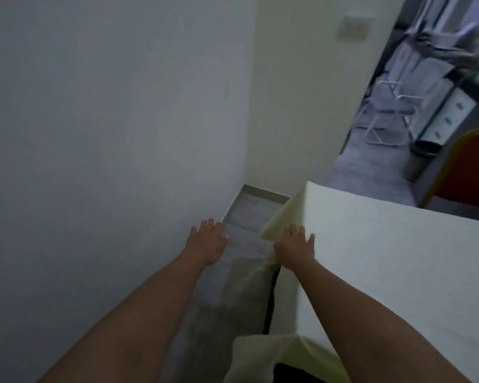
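Note:
A bed with a white sheet fills the right side of the head view. Its far corner shows a hanging flap of sheet. My right hand lies on the sheet at the bed's left edge just below that flap, fingers spread flat. My left hand hovers over the narrow floor gap beside the bed, fingers straight and holding nothing. A loose fold of sheet hangs at the near corner.
A white wall runs close along the left, leaving a narrow strip of grey floor. A red chair stands behind the bed at the right. A doorway shows a metal rack and a bin.

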Tool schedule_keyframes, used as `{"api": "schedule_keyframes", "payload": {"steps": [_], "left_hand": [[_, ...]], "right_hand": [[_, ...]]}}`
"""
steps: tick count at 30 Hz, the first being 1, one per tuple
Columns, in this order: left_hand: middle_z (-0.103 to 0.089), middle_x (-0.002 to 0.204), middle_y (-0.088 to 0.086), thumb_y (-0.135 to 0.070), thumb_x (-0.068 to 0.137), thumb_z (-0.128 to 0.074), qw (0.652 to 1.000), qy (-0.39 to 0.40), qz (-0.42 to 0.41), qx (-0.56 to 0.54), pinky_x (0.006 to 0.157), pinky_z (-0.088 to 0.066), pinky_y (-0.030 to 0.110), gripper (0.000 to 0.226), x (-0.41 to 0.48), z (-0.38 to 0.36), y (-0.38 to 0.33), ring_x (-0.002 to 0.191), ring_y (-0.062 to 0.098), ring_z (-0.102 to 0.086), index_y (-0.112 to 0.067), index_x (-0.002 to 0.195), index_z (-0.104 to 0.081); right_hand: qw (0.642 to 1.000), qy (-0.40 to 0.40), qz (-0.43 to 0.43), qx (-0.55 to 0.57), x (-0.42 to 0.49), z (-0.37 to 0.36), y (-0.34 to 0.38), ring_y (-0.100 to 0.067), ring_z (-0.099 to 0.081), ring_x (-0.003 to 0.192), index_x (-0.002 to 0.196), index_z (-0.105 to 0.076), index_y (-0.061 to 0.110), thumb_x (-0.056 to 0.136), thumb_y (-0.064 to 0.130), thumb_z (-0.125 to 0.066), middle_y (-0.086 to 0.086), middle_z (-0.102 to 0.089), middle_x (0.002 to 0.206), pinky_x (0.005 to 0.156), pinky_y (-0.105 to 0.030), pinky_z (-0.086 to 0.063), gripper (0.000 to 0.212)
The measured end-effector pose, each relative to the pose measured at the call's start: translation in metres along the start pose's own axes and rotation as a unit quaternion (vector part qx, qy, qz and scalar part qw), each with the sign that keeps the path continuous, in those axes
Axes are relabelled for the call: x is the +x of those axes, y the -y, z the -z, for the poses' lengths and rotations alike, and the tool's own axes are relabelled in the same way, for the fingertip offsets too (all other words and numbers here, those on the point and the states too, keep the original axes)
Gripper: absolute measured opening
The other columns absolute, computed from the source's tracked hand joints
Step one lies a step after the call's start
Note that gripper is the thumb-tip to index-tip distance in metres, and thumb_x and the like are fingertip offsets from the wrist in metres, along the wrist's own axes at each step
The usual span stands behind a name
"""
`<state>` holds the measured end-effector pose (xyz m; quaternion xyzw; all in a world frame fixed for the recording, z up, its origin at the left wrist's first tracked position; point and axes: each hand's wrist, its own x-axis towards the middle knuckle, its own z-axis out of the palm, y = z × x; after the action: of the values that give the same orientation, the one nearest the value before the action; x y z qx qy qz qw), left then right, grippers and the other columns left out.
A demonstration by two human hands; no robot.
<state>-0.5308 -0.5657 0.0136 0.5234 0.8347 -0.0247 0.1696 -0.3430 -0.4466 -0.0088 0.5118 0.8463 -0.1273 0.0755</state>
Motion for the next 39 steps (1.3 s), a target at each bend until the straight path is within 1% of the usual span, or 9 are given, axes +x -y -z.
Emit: {"api": "schedule_keyframes", "payload": {"steps": [3, 7, 13, 18, 21, 27, 32, 37, 39], "left_hand": [[-0.004, 0.161, 0.011, -0.037, 0.103, -0.019, 0.997, -0.014, -0.069, 0.042, 0.12, -0.006, 0.045, 0.058, 0.051, 0.023, -0.011, 0.149, 0.025, -0.005, -0.009, 0.152, -0.009], [-0.008, 0.161, 0.011, -0.037, 0.102, -0.022, 0.987, -0.014, -0.136, 0.086, 0.119, -0.01, 0.046, 0.057, 0.113, 0.04, -0.038, 0.148, 0.025, -0.008, -0.009, 0.151, -0.014], [-0.015, 0.158, 0.015, -0.035, 0.101, -0.028, 0.946, 0.006, -0.303, 0.116, 0.115, -0.016, 0.047, 0.056, 0.163, 0.025, -0.118, 0.146, 0.029, -0.015, -0.007, 0.149, -0.018], [-0.004, 0.161, 0.012, -0.036, 0.101, -0.029, 0.889, 0.046, -0.432, 0.143, 0.119, -0.009, 0.046, 0.059, 0.191, 0.007, -0.17, 0.148, 0.028, -0.007, -0.01, 0.152, -0.011], [0.0, 0.161, 0.01, -0.039, 0.102, -0.026, 0.867, 0.081, -0.467, 0.153, 0.119, -0.005, 0.046, 0.06, 0.225, 0.007, -0.179, 0.149, 0.027, 0.0, -0.012, 0.152, -0.008], [0.001, 0.162, 0.009, -0.046, 0.101, -0.022, 0.824, 0.097, -0.527, 0.184, 0.118, -0.003, 0.048, 0.063, 0.258, 0.013, -0.173, 0.149, 0.025, 0.001, -0.012, 0.153, -0.009], [0.003, 0.162, 0.007, -0.031, 0.101, -0.019, 0.782, 0.084, -0.585, 0.197, 0.119, 0.002, 0.051, 0.057, 0.241, 0.003, -0.182, 0.149, 0.023, 0.002, -0.013, 0.153, -0.005], [0.007, 0.161, 0.009, -0.04, 0.101, -0.021, 0.755, 0.138, -0.6, 0.227, 0.119, 0.003, 0.05, 0.062, 0.214, -0.008, -0.203, 0.149, 0.023, 0.005, -0.013, 0.153, -0.001], [0.009, 0.161, 0.011, -0.043, 0.101, -0.022, 0.749, 0.143, -0.604, 0.231, 0.118, 0.004, 0.05, 0.065, 0.199, -0.017, -0.203, 0.149, 0.024, 0.007, -0.011, 0.153, 0.001]], "right_hand": [[0.994, -0.039, -0.093, 0.045, 0.016, -0.007, -0.025, -0.03, 0.001, 0.146, 0.15, -0.008, 0.008, 0.1, 0.036, -0.026, -0.01, -0.002, 0.16, 0.117, -0.053, -0.002, 0.06], [0.963, -0.073, -0.224, 0.133, 0.004, -0.029, -0.052, -0.028, 0.001, 0.147, 0.15, -0.006, 0.007, 0.093, 0.061, -0.017, -0.01, -0.002, 0.16, 0.116, -0.052, 0.001, 0.079], [0.949, -0.075, -0.265, 0.153, 0.006, -0.038, -0.05, -0.023, 0.005, 0.147, 0.151, -0.004, 0.01, 0.093, 0.062, -0.012, -0.007, 0.0, 0.16, 0.117, -0.048, 0.005, 0.078], [0.936, -0.105, -0.303, 0.142, 0.012, -0.04, -0.046, -0.019, 0.005, 0.147, 0.151, -0.007, 0.013, 0.09, 0.067, -0.009, -0.004, -0.002, 0.16, 0.118, -0.045, 0.006, 0.081], [0.921, -0.109, -0.345, 0.148, 0.012, -0.04, -0.039, -0.02, 0.005, 0.147, 0.151, -0.008, 0.014, 0.086, 0.072, -0.009, -0.005, -0.002, 0.16, 0.118, -0.044, 0.004, 0.087], [0.846, -0.14, -0.491, 0.156, 0.011, -0.042, -0.001, -0.023, 0.002, 0.147, 0.151, -0.01, 0.013, 0.086, 0.072, -0.009, -0.007, -0.005, 0.16, 0.119, -0.046, 0.001, 0.088], [0.789, -0.154, -0.574, 0.153, -0.002, -0.058, 0.043, -0.024, -0.001, 0.147, 0.15, -0.012, 0.011, 0.082, 0.067, 0.012, -0.007, -0.009, 0.16, 0.117, -0.047, 0.002, 0.091], [0.769, -0.158, -0.599, 0.155, -0.034, -0.065, 0.048, -0.022, 0.001, 0.147, 0.151, -0.009, 0.013, 0.072, 0.065, 0.03, -0.003, -0.007, 0.16, 0.117, -0.047, 0.003, 0.102], [0.767, -0.149, -0.605, 0.154, -0.05, -0.07, 0.05, -0.022, 0.001, 0.147, 0.151, -0.011, 0.014, 0.073, 0.063, 0.03, -0.002, -0.009, 0.16, 0.117, -0.047, 0.003, 0.101]]}}
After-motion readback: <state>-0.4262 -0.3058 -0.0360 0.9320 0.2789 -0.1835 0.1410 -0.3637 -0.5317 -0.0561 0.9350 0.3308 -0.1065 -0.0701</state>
